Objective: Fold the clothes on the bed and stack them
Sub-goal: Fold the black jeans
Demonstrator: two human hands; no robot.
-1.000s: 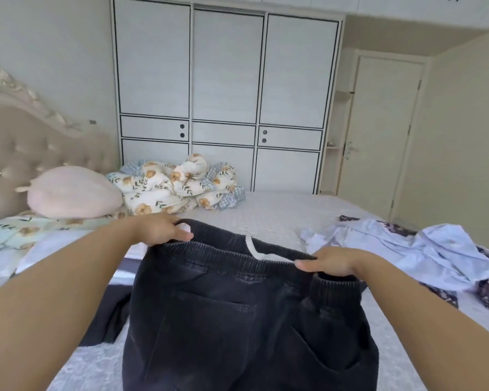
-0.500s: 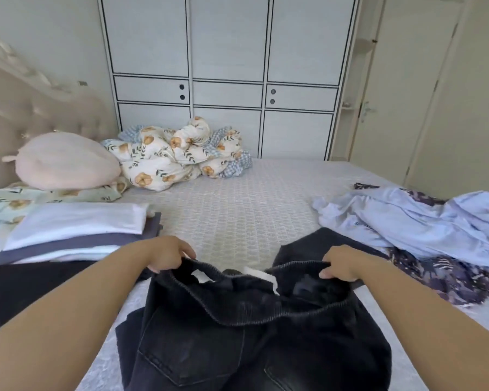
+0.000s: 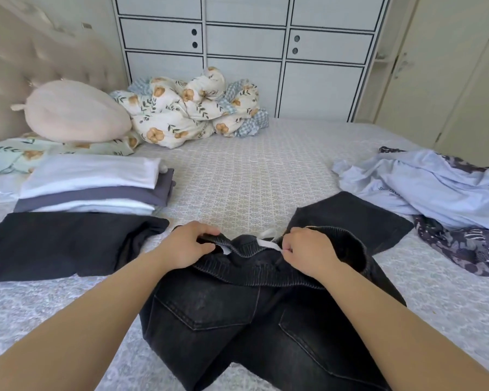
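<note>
Dark washed jeans (image 3: 251, 320) lie on the bed (image 3: 251, 176) right in front of me, back pockets up, one leg end spread out toward the right. My left hand (image 3: 187, 246) grips the bunched elastic waistband on its left side. My right hand (image 3: 308, 252) pinches the waistband beside a white drawstring. To the left sits a folded stack of white and grey clothes (image 3: 93, 184), with a folded black garment (image 3: 62, 244) in front of it. A crumpled light blue shirt (image 3: 424, 187) lies unfolded at the right on a dark patterned garment (image 3: 469, 244).
A floral quilt (image 3: 189, 108) is bundled at the far side of the bed, beside a pink plush pillow (image 3: 76, 111) and the tufted headboard (image 3: 26, 66). A white wardrobe (image 3: 246, 43) and a door (image 3: 435, 66) stand behind the bed.
The jeans came down from held up in the air onto the bed. Both hands moved closer together, bunching the waistband. My view tilted downward.
</note>
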